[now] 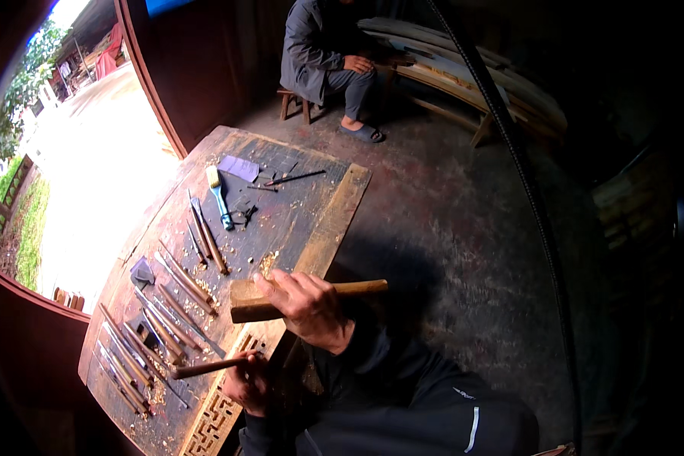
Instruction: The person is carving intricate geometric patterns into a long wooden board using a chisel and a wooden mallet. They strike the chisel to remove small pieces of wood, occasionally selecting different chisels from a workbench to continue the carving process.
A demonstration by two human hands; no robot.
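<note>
My right hand (308,308) is closed around a wooden mallet (243,304). Its thick block end points left over the workbench, and a narrower end sticks out past my wrist on the right. Lower down, my left hand (249,386) grips a carving chisel by its brown wooden handle (205,368), which slants out to the left. The blade end is hidden by the hand. Just below the left hand, along the bench's near edge, lies a wooden panel (211,418) cut with an angular fretwork pattern. A gap separates the mallet from the chisel handle.
Several chisels (178,327) lie in rows across the dark workbench (296,220) among wood shavings. Beyond them are a blue-handled brush (220,199), a purple sheet (239,168) and a pencil-like stick (296,177). Another person (319,61) sits on a stool beside stacked boards.
</note>
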